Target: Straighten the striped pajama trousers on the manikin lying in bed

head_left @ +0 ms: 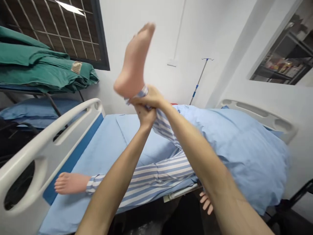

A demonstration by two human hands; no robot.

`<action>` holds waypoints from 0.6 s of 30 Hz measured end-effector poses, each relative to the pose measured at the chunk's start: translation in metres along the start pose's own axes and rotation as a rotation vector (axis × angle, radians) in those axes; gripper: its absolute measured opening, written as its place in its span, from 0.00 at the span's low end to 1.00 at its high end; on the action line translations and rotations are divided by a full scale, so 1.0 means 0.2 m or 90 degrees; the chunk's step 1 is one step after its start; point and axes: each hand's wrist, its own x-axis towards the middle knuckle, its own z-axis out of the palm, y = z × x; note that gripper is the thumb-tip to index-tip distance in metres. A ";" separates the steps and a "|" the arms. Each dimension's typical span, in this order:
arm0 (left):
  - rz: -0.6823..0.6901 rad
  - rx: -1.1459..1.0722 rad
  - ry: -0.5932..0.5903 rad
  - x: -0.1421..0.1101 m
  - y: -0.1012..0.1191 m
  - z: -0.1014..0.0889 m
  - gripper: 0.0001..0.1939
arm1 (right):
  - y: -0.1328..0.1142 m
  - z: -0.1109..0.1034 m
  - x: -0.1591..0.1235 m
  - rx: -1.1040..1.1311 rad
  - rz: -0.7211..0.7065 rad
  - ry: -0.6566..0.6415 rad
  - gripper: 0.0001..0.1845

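Note:
Both of my hands are closed around the lower part of a raised leg in blue-and-white striped trousers. My left hand grips from below, just under the ankle. My right hand wraps the trouser cuff from the right side. Above them the bare foot, smooth like a manikin's, points toes up. The other leg lies stretched out on the bed, its bare foot near the footboard. A blue quilt covers the body to the right. A manikin-like hand hangs at the bed's near edge.
The bed has a blue sheet, a white footboard at left and a headboard at right. Behind stands an IV pole. Folded green cloths are stacked at left. A dark wheeled frame is at lower right.

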 end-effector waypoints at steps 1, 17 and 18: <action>0.015 0.012 -0.020 0.02 0.08 0.09 0.27 | 0.02 -0.12 0.00 0.023 0.009 0.022 0.26; -0.032 0.116 0.034 0.08 -0.24 -0.21 0.27 | 0.12 0.29 0.15 0.012 -0.018 -0.051 0.27; -0.051 0.118 0.053 0.06 -0.32 -0.30 0.27 | 0.13 0.41 0.15 -0.020 -0.010 -0.059 0.28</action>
